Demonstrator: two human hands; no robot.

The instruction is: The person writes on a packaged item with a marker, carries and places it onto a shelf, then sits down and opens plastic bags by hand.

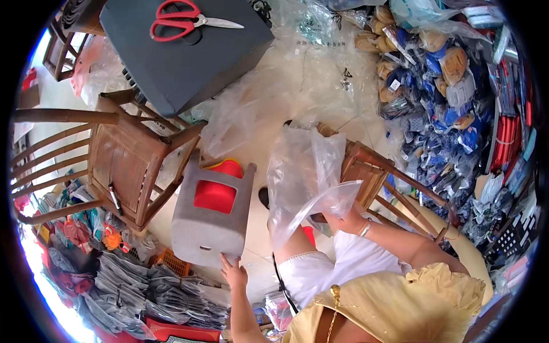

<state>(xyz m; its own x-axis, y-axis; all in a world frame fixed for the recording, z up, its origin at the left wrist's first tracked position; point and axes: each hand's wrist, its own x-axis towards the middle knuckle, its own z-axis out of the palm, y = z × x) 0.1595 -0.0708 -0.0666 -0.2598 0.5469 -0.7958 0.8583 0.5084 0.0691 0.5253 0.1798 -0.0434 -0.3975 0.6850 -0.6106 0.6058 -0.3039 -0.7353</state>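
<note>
My right hand [343, 218] is closed on the edge of a clear plastic bag [300, 171], which spreads over my lap and knees. My left hand [233, 271] is apart from it on the left, fingers spread. Its fingertips are at the near edge of a grey box-shaped stool-like thing [209, 240], and whether they press on it I cannot tell. Red shows through a rectangular opening [215, 197] in that grey thing, and a red piece with a yellow edge [229, 167] shows at its far end.
Red-handled scissors [194, 22] lie on a dark grey box [189, 63] at the top. A brown wooden chair [123, 166] stands left, with a pen-like item [115, 199] on it. Another chair [366, 171] is right. Bagged goods [440, 114] pile up right, and stacked grey packets [148, 291] lie lower left.
</note>
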